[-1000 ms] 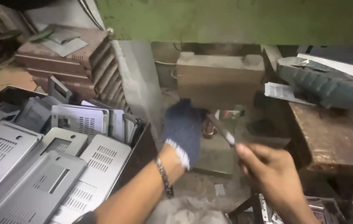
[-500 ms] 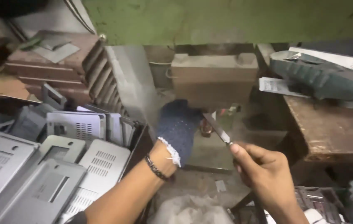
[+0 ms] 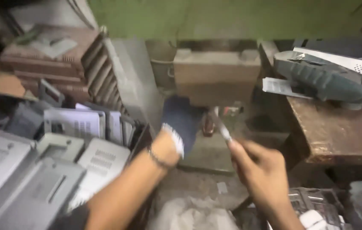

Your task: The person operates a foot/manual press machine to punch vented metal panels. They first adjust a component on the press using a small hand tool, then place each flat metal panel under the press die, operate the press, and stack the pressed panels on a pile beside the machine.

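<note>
My left hand (image 3: 181, 123) wears a dark blue knit glove with a white cuff and reaches under the grey press block (image 3: 217, 76), at a small part on the die bed (image 3: 208, 149). What its fingers hold is hidden. My bare right hand (image 3: 260, 170) pinches a thin metal rod (image 3: 221, 127) whose tip points up toward the same spot under the block. A dark bracelet circles my left wrist.
A bin of grey perforated metal plates (image 3: 40, 166) fills the left. Brown stacked trays (image 3: 53, 59) stand at back left. A worn wooden bench (image 3: 338, 132) on the right carries a grey-green ribbed part (image 3: 326, 81) and flat plates. White rags (image 3: 189, 213) lie below.
The view has shifted slightly. My right hand with the rod has risen and moved closer under the press block. The gloved left hand stays at the die.
</note>
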